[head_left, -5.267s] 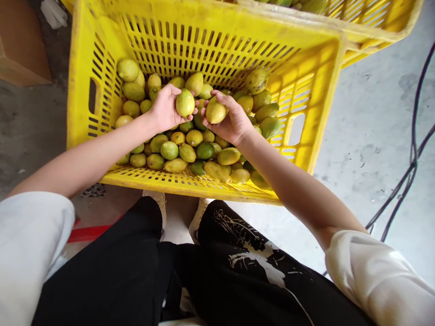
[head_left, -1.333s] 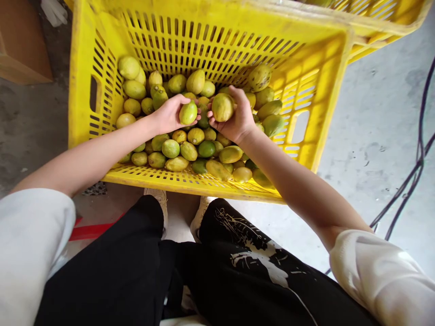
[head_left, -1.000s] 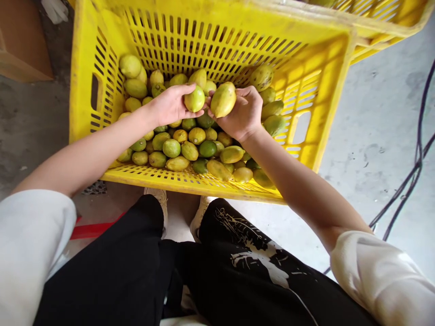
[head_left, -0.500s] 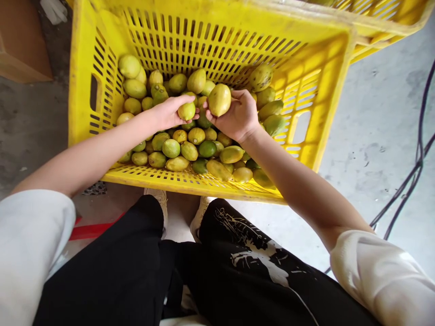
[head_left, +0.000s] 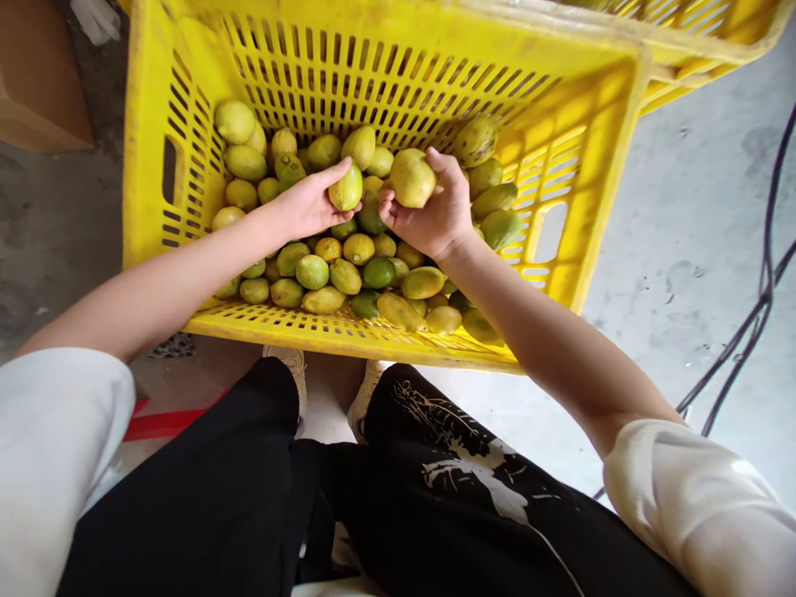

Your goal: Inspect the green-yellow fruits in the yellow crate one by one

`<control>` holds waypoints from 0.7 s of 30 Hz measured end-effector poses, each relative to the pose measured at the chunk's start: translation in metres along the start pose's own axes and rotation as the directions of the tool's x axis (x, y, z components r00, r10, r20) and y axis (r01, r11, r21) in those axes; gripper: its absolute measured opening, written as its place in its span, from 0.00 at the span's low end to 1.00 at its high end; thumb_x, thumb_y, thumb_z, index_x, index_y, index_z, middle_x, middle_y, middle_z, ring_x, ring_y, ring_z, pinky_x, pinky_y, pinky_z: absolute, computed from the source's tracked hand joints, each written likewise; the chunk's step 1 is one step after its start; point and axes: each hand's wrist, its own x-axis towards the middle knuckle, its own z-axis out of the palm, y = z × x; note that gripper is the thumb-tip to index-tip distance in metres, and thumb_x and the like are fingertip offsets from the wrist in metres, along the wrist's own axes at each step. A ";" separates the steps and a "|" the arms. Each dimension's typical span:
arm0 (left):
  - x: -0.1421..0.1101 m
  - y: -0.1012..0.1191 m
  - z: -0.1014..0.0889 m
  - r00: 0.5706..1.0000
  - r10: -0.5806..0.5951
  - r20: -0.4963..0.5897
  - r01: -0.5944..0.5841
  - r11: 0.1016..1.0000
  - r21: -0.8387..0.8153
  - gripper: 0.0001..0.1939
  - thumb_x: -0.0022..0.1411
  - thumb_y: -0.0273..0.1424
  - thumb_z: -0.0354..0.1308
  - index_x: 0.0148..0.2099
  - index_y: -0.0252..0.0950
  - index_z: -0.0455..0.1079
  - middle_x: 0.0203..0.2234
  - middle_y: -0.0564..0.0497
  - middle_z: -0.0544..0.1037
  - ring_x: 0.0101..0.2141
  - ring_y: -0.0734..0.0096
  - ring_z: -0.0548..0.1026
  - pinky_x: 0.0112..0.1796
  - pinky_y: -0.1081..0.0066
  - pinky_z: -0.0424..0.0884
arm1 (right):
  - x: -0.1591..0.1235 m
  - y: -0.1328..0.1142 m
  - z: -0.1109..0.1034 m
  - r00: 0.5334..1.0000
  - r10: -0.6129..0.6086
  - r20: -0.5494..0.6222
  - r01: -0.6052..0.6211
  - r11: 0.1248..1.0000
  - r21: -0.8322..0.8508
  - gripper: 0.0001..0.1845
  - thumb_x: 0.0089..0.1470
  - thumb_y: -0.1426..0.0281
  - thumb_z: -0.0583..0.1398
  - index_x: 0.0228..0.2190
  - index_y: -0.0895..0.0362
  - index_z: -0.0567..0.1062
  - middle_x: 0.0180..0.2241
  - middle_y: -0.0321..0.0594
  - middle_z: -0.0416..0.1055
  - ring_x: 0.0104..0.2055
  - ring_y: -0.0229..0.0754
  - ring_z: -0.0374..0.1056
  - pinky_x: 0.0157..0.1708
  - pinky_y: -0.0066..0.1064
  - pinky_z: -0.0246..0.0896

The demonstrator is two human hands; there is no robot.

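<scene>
A yellow slatted plastic crate (head_left: 144, 166) stands on the floor in front of my knees, its bottom covered with several yellow-green lemons (head_left: 311, 271). My left hand (head_left: 304, 207) is closed round a small greenish lemon (head_left: 347, 189), held just above the pile. Close beside it, my right hand (head_left: 435, 217) grips a larger yellow lemon (head_left: 411, 177) between thumb and fingers. Both hands hover over the middle of the crate, nearly touching.
A second yellow crate (head_left: 696, 41) sits behind at the upper right. A brown cardboard box (head_left: 37, 83) lies at the upper left. Black cables (head_left: 755, 307) run across the grey concrete floor on the right. A red object (head_left: 158, 424) shows by my left leg.
Both hands have stayed over the crate, turning their lemons. The left hand's lemon rose slightly and tilted; the right hand's lemon shifted a little to the right and turned.
</scene>
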 end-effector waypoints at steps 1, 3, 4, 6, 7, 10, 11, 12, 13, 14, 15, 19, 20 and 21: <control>-0.001 0.000 0.000 1.000 0.015 0.012 -0.014 1.000 -0.011 0.13 0.79 0.35 0.59 0.39 0.39 0.77 0.31 0.50 0.83 0.46 0.65 0.81 0.48 0.68 0.75 | 0.000 -0.001 -0.001 1.000 -0.005 0.008 0.005 1.000 -0.010 0.11 0.67 0.57 0.64 0.39 0.49 0.70 0.28 0.32 0.72 0.32 0.38 0.69 0.32 0.25 0.75; -0.001 0.000 -0.001 0.998 0.048 0.043 -0.047 0.998 -0.034 0.09 0.77 0.35 0.63 0.40 0.41 0.77 0.30 0.51 0.83 0.51 0.62 0.82 0.50 0.66 0.75 | -0.001 -0.003 -0.001 0.999 -0.041 0.011 0.042 0.997 -0.058 0.12 0.66 0.56 0.65 0.39 0.48 0.70 0.30 0.32 0.73 0.34 0.40 0.72 0.35 0.28 0.77; -0.001 0.001 -0.001 0.996 0.061 0.058 -0.058 0.997 -0.043 0.08 0.76 0.35 0.63 0.40 0.43 0.77 0.30 0.51 0.83 0.54 0.61 0.82 0.50 0.65 0.76 | -0.003 -0.004 0.000 0.998 -0.066 0.019 0.067 0.994 -0.086 0.12 0.66 0.55 0.64 0.39 0.48 0.71 0.32 0.33 0.75 0.37 0.42 0.74 0.36 0.30 0.77; -0.001 0.002 -0.002 0.995 0.068 0.076 -0.064 0.997 -0.048 0.08 0.75 0.34 0.64 0.39 0.44 0.76 0.31 0.52 0.84 0.55 0.60 0.82 0.48 0.65 0.75 | -0.005 -0.005 0.003 0.993 -0.105 0.045 0.110 0.983 -0.148 0.13 0.67 0.52 0.60 0.40 0.47 0.73 0.38 0.35 0.79 0.42 0.44 0.78 0.39 0.33 0.79; -0.001 0.003 -0.002 0.995 0.066 0.071 -0.063 0.997 -0.049 0.09 0.75 0.34 0.64 0.38 0.44 0.75 0.31 0.52 0.84 0.54 0.60 0.82 0.47 0.66 0.75 | -0.006 -0.004 0.004 0.993 -0.106 0.059 0.115 0.978 -0.176 0.14 0.68 0.52 0.57 0.41 0.47 0.74 0.40 0.37 0.80 0.45 0.46 0.79 0.40 0.34 0.79; -0.002 0.004 -0.001 0.998 0.055 0.013 -0.054 0.997 -0.050 0.10 0.76 0.34 0.61 0.37 0.42 0.73 0.31 0.51 0.82 0.50 0.62 0.83 0.47 0.66 0.76 | -0.004 -0.001 0.004 0.999 -0.032 0.042 0.041 0.974 -0.221 0.16 0.68 0.61 0.50 0.44 0.50 0.76 0.39 0.41 0.82 0.46 0.49 0.79 0.41 0.39 0.78; -0.004 0.004 0.001 0.999 0.052 -0.005 -0.052 0.997 -0.059 0.11 0.77 0.35 0.59 0.38 0.42 0.72 0.30 0.50 0.82 0.50 0.62 0.83 0.49 0.65 0.75 | -0.002 0.001 0.003 0.999 0.001 0.033 0.006 0.975 -0.220 0.16 0.65 0.64 0.51 0.45 0.50 0.76 0.37 0.41 0.82 0.45 0.49 0.78 0.42 0.40 0.78; -0.006 0.004 0.003 0.999 0.051 -0.017 -0.052 0.996 -0.073 0.11 0.78 0.36 0.56 0.39 0.42 0.72 0.30 0.49 0.81 0.50 0.60 0.82 0.52 0.64 0.75 | -0.001 0.002 0.002 0.999 0.035 0.034 -0.027 0.976 -0.216 0.15 0.63 0.67 0.53 0.46 0.50 0.76 0.36 0.40 0.82 0.44 0.49 0.78 0.43 0.41 0.78; -0.008 0.005 0.005 0.998 0.051 -0.023 -0.053 0.995 -0.090 0.12 0.79 0.38 0.52 0.41 0.41 0.72 0.30 0.48 0.81 0.51 0.58 0.82 0.54 0.62 0.75 | 0.000 0.004 0.000 0.997 0.063 0.046 -0.052 0.976 -0.213 0.14 0.61 0.68 0.57 0.47 0.49 0.76 0.35 0.37 0.82 0.44 0.49 0.77 0.45 0.41 0.78; -0.010 0.005 0.007 0.999 0.051 -0.021 -0.052 0.993 -0.105 0.14 0.79 0.39 0.49 0.43 0.41 0.72 0.31 0.47 0.81 0.52 0.56 0.81 0.57 0.60 0.74 | 0.001 0.005 -0.001 0.995 0.077 0.065 -0.062 0.975 -0.212 0.14 0.59 0.69 0.61 0.47 0.48 0.76 0.35 0.35 0.82 0.43 0.49 0.76 0.45 0.41 0.78; -0.012 0.006 0.008 0.999 0.050 -0.009 -0.051 0.992 -0.115 0.15 0.79 0.39 0.47 0.44 0.40 0.72 0.32 0.46 0.82 0.54 0.55 0.80 0.59 0.59 0.73 | 0.000 0.005 -0.002 0.992 0.085 0.090 -0.064 0.975 -0.214 0.14 0.58 0.70 0.64 0.47 0.47 0.76 0.36 0.34 0.82 0.43 0.48 0.76 0.44 0.40 0.77; -0.014 0.007 0.010 0.999 0.043 0.019 -0.041 0.995 -0.095 0.17 0.78 0.34 0.43 0.45 0.41 0.74 0.35 0.46 0.85 0.62 0.57 0.75 0.62 0.60 0.71 | -0.004 0.004 -0.001 0.988 0.072 0.139 -0.042 0.978 -0.204 0.11 0.59 0.68 0.68 0.44 0.46 0.77 0.37 0.33 0.81 0.39 0.46 0.74 0.34 0.34 0.75; -0.012 0.007 0.009 0.999 0.041 0.028 -0.039 0.996 -0.081 0.17 0.77 0.33 0.44 0.44 0.42 0.75 0.35 0.47 0.85 0.63 0.58 0.74 0.63 0.61 0.70 | -0.005 0.003 0.000 0.988 0.060 0.144 -0.031 0.980 -0.195 0.11 0.59 0.67 0.67 0.44 0.45 0.77 0.37 0.33 0.80 0.39 0.46 0.74 0.33 0.34 0.74; -0.011 0.006 0.007 0.998 0.040 0.041 -0.038 0.997 -0.065 0.17 0.77 0.33 0.45 0.44 0.42 0.76 0.34 0.48 0.86 0.64 0.58 0.73 0.64 0.61 0.69 | -0.005 0.003 0.001 0.988 0.048 0.147 -0.020 0.982 -0.185 0.11 0.59 0.67 0.67 0.44 0.44 0.77 0.36 0.33 0.80 0.38 0.46 0.73 0.32 0.34 0.74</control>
